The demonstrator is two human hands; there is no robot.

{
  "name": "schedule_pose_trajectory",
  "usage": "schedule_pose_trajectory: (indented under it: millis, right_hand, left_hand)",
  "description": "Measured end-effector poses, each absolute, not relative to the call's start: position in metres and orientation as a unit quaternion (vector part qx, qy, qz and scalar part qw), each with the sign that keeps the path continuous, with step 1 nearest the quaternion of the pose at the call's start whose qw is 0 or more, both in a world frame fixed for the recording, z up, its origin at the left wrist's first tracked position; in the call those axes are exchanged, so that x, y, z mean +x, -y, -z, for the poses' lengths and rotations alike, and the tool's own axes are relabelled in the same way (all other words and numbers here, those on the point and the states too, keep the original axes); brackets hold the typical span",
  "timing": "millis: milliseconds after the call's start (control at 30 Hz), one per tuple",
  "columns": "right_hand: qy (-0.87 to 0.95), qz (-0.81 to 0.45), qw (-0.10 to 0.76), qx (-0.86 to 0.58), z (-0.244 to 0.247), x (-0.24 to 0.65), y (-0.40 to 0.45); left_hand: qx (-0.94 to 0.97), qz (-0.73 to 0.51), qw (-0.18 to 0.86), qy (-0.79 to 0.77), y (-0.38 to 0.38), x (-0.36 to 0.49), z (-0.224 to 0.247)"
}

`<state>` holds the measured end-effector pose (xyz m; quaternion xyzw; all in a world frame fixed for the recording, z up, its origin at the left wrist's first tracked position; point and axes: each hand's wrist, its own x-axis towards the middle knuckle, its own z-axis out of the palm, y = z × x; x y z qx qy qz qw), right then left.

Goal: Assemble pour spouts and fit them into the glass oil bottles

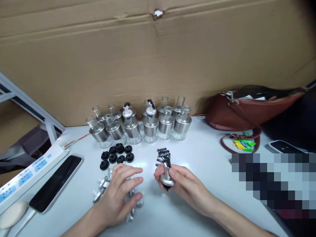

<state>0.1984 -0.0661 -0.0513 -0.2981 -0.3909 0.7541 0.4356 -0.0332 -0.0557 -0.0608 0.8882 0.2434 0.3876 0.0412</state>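
Observation:
My right hand [182, 179] grips a silver pourer spout [167, 176] with a black top and a black underside, held tilted over the table. My left hand [120, 194] hovers with fingers apart over a pile of silver spout parts [103, 186], hiding some of them. Several black ribbed stoppers [113, 158] lie in a cluster just beyond my left hand. Small black pieces [163, 152] lie beyond my right hand, partly covered by the held spout. Farther back stand two rows of glass bottles [166, 126] with metal bands; a few carry white-and-black pourer tops [151, 108].
A white power strip [26, 177] and a black-screened phone [56, 184] lie at the left. A brown leather bag [254, 112] rests at the back right, its strap around a yellow-green packet [243, 144]. A cardboard wall [123, 65] closes off the back.

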Motion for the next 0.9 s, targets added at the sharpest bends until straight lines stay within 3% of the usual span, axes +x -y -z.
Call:
schedule_pose_trajectory:
  millis: [100,300,500,900]
  right_hand:
    - [0.374,-0.758,0.446,-0.293,0.051,0.199,0.065]
    - [0.349,-0.762,0.471,-0.274,0.047,0.201,0.064]
    - [0.385,-0.729,0.485,-0.292,0.044,0.201,0.064]
    - [0.369,-0.674,0.555,-0.319,0.031,0.2,0.052]
  left_hand:
    - [0.839,-0.436,0.043,-0.322,0.041,-0.04,0.054]
    - [0.7,-0.52,0.14,-0.47,-0.025,-0.054,0.021]
    - [0.689,-0.5,0.177,-0.493,-0.071,-0.06,0.013]
    - [0.652,-0.568,0.197,-0.461,-0.087,-0.058,0.027]
